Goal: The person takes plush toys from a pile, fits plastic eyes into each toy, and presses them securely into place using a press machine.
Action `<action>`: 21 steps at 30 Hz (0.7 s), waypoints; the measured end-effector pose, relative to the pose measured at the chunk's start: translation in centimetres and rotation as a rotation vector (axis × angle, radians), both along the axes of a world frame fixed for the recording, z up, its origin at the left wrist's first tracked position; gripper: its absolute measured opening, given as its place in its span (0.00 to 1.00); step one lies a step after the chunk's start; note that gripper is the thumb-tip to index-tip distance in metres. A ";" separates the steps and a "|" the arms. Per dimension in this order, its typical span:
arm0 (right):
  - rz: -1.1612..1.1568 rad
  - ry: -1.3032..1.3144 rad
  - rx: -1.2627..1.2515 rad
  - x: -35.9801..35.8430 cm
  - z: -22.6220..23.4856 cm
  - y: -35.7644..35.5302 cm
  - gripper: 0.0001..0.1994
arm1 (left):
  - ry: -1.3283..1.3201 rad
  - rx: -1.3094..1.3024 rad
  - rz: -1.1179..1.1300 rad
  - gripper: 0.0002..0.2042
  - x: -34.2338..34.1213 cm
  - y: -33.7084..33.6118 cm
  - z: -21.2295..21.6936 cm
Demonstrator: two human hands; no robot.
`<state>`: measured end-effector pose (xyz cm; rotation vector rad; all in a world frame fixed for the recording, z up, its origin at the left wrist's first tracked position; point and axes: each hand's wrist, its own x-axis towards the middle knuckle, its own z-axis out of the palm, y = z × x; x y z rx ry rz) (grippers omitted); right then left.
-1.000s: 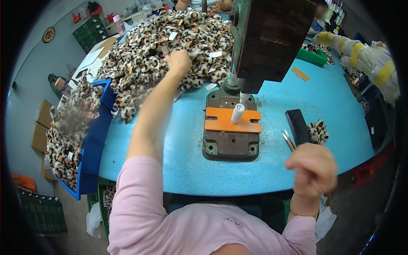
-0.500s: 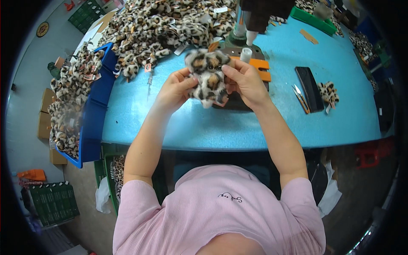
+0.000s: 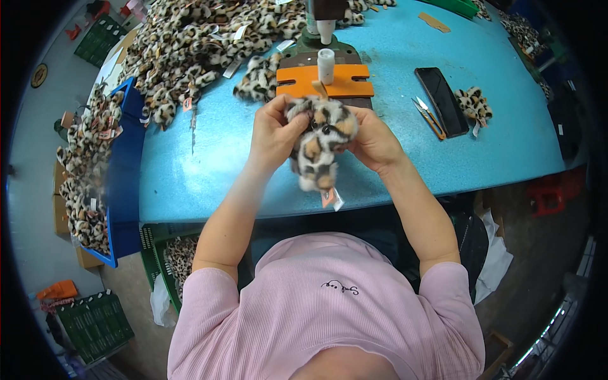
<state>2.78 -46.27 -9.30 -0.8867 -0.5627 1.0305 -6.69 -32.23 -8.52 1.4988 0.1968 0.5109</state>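
Observation:
Between my two hands hangs a spotted plush toy [image 3: 316,152] with black, tan and white fur and small dark shiny eyes. My left hand [image 3: 277,133] pinches its left side with the thumb in front. On the other side my right hand [image 3: 375,138] is closed on the edge of the toy's head, its fingertips partly hidden by the fur. A small orange and white tag [image 3: 331,199] dangles from the toy's lower end. Just beyond it stands a bench press with an orange slotted plate [image 3: 297,75] and an upright white post [image 3: 325,66].
Another spotted plush piece [image 3: 258,79] lies left of the press. A large heap of plush pieces [image 3: 190,44] covers the far left. Plush pieces fill a blue bin [image 3: 123,183]. To the right lie a black phone [image 3: 443,101], snips [image 3: 430,119] and a small plush piece [image 3: 474,106].
The toy has come nearer to my body, away from the press, and is tilted now. Its tag hangs free below. The orange plate shows more fully; the whole view has shifted.

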 end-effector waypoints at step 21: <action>-0.431 -0.860 -0.312 11.2 1.7 6.2 0.05 | 0.004 -0.257 0.139 0.04 9.3 4.0 0.7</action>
